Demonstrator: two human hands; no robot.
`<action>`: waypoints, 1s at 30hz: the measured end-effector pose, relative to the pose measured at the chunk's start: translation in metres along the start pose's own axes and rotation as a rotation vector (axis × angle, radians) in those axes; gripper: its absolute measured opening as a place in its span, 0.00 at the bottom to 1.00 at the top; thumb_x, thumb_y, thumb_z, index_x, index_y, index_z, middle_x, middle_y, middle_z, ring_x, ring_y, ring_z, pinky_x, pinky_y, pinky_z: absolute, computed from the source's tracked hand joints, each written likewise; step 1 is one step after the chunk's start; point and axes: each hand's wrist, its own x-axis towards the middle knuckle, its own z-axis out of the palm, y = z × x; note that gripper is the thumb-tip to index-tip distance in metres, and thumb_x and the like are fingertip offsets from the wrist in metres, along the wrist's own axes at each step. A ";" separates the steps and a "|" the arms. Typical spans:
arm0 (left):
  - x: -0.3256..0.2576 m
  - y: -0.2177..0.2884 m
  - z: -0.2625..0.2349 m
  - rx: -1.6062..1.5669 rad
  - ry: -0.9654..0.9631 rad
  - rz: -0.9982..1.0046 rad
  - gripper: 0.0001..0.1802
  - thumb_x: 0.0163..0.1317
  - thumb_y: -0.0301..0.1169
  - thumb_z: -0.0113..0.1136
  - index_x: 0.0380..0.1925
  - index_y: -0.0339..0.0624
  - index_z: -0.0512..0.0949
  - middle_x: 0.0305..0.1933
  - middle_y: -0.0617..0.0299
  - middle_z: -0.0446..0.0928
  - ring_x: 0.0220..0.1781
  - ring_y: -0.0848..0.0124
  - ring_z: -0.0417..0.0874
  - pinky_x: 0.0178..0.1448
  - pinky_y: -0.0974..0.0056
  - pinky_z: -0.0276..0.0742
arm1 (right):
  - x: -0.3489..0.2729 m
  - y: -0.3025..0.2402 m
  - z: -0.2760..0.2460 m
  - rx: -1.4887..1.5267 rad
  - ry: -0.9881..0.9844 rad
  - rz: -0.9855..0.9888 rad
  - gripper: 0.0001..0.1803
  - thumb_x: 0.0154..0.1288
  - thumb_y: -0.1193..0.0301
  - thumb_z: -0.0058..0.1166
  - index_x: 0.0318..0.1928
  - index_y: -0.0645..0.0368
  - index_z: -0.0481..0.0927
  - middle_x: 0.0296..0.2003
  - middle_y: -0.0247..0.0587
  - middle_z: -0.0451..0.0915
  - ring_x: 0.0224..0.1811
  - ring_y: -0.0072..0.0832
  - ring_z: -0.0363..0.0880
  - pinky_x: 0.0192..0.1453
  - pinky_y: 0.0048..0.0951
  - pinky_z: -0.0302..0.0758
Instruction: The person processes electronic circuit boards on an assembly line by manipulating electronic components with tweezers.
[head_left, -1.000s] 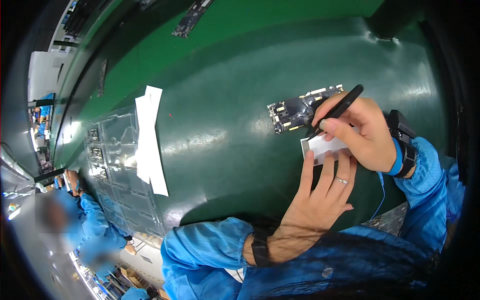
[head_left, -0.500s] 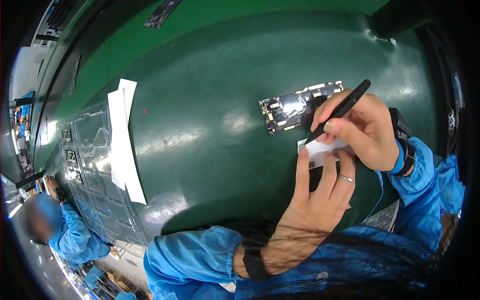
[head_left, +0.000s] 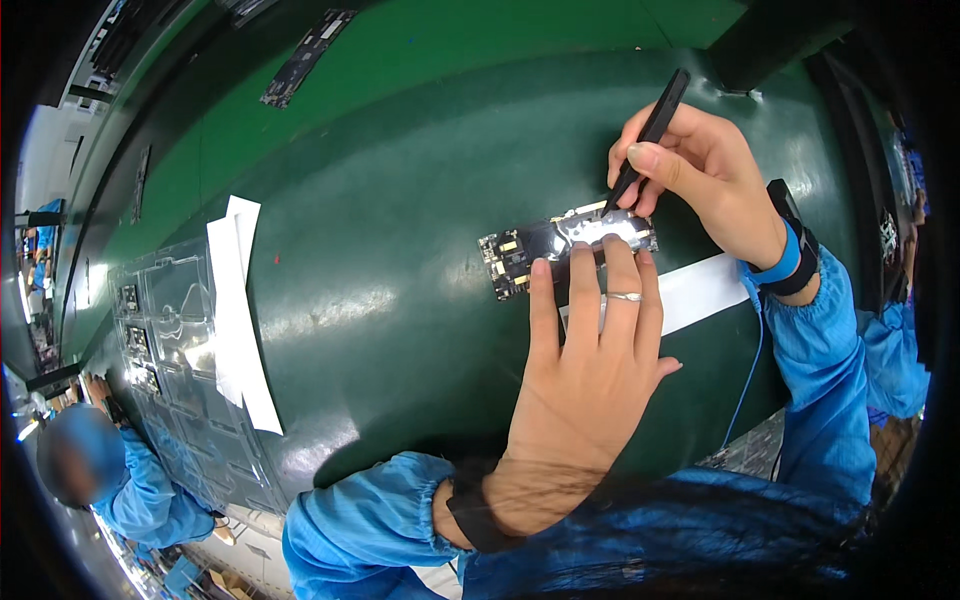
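My left hand (head_left: pixel 585 390) lies with its fingers stretched out and apart, the tips on the near edge of a dark circuit board (head_left: pixel 513 268). A shiny clear patch covers the board's middle. In my right hand (head_left: pixel 715 175) is a slim black pointed tool (head_left: pixel 662 112), gripped like a pen; whether it is tweezers I cannot tell. Its tip meets the board's far edge, above my left fingers. A white paper strip (head_left: pixel 705 292) runs partly under my left hand, on the near side of the board.
White paper strips (head_left: pixel 235 310) lie at left, beside a clear plastic tray (head_left: pixel 185 265) holding small boards. Another long board (head_left: pixel 308 58) rests at the far left. A blue cord (head_left: pixel 745 385) hangs from my right wristband. Someone in blue (head_left: pixel 150 500) sits at lower left.
Both hands have moved from the white strip to the circuit board. The tool's tip has gone from the strip to the board's far edge, and the strip's right part now shows.
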 end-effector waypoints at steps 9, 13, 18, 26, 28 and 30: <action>0.001 0.002 -0.002 0.054 -0.031 -0.003 0.48 0.53 0.60 0.65 0.65 0.36 0.70 0.65 0.50 0.67 0.68 0.53 0.67 0.75 0.39 0.60 | 0.003 -0.004 0.005 -0.002 0.001 0.007 0.10 0.74 0.70 0.56 0.46 0.66 0.79 0.36 0.37 0.83 0.35 0.18 0.82 0.38 0.20 0.80; 0.005 0.000 0.006 0.053 -0.068 0.011 0.48 0.54 0.60 0.64 0.66 0.36 0.69 0.66 0.50 0.67 0.69 0.53 0.68 0.75 0.39 0.61 | 0.000 0.004 0.003 -0.011 0.014 0.029 0.10 0.74 0.70 0.56 0.46 0.66 0.80 0.36 0.36 0.82 0.35 0.18 0.82 0.38 0.19 0.80; 0.003 0.001 -0.001 0.079 -0.076 0.005 0.48 0.54 0.61 0.63 0.66 0.36 0.69 0.66 0.50 0.67 0.69 0.53 0.68 0.75 0.39 0.61 | 0.001 -0.001 0.006 0.015 0.009 0.010 0.10 0.74 0.70 0.56 0.46 0.66 0.80 0.36 0.36 0.82 0.35 0.18 0.81 0.38 0.19 0.79; 0.001 0.001 -0.001 0.099 -0.050 0.008 0.48 0.55 0.61 0.62 0.66 0.36 0.69 0.66 0.49 0.66 0.69 0.53 0.67 0.75 0.38 0.61 | 0.002 -0.005 0.006 0.029 0.012 0.015 0.10 0.74 0.70 0.56 0.47 0.66 0.80 0.37 0.37 0.83 0.35 0.18 0.81 0.38 0.19 0.79; 0.002 0.000 0.004 0.083 -0.050 0.016 0.47 0.55 0.62 0.62 0.66 0.36 0.69 0.67 0.49 0.66 0.69 0.52 0.67 0.75 0.38 0.61 | 0.001 0.000 0.004 0.014 0.013 0.029 0.10 0.74 0.70 0.56 0.47 0.66 0.80 0.37 0.37 0.83 0.35 0.18 0.81 0.38 0.19 0.79; 0.003 0.000 0.006 0.073 -0.051 0.017 0.47 0.55 0.62 0.62 0.66 0.37 0.70 0.67 0.49 0.66 0.69 0.52 0.67 0.75 0.38 0.61 | 0.000 0.002 0.003 0.002 0.014 0.036 0.10 0.74 0.70 0.56 0.47 0.66 0.80 0.37 0.37 0.83 0.35 0.18 0.82 0.38 0.19 0.79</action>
